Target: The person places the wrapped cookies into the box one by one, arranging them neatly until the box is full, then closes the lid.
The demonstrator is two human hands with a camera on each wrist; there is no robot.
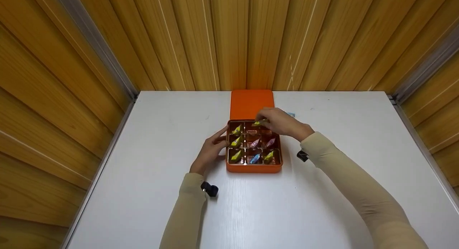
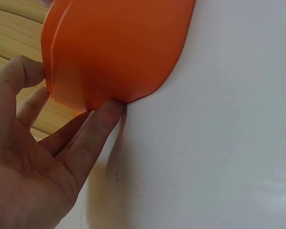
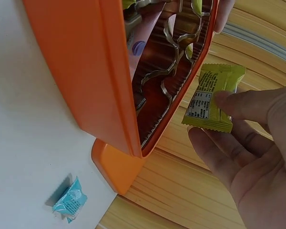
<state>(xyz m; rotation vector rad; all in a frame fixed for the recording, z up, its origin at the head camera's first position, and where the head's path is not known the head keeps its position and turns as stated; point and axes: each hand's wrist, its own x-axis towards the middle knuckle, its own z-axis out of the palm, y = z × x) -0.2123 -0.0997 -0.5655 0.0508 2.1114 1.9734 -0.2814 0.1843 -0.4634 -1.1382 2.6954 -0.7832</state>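
Observation:
An orange tin box (image 1: 254, 168), split into a grid of compartments, stands on the table. My right hand (image 1: 283, 121) is above its far row and pinches a yellow-green wrapped candy (image 3: 212, 98) between thumb and fingers. Yellow candies (image 1: 236, 157) fill the left column. Two pink candies (image 1: 255, 144) sit in the middle row; a blue candy (image 1: 255, 158) and a yellow candy (image 1: 269, 157) lie in the near row. The far right compartment is partly hidden by my right hand. My left hand (image 1: 211, 150) touches the box's left wall with extended fingers (image 2: 97, 129).
The orange lid (image 1: 251, 104) lies behind the box, near the wooden wall (image 1: 229, 37). A light blue wrapped candy (image 3: 70, 200) lies on the white table (image 1: 150, 163), beyond my right hand. Black wrist cameras (image 1: 211, 190) are strapped over both sleeves.

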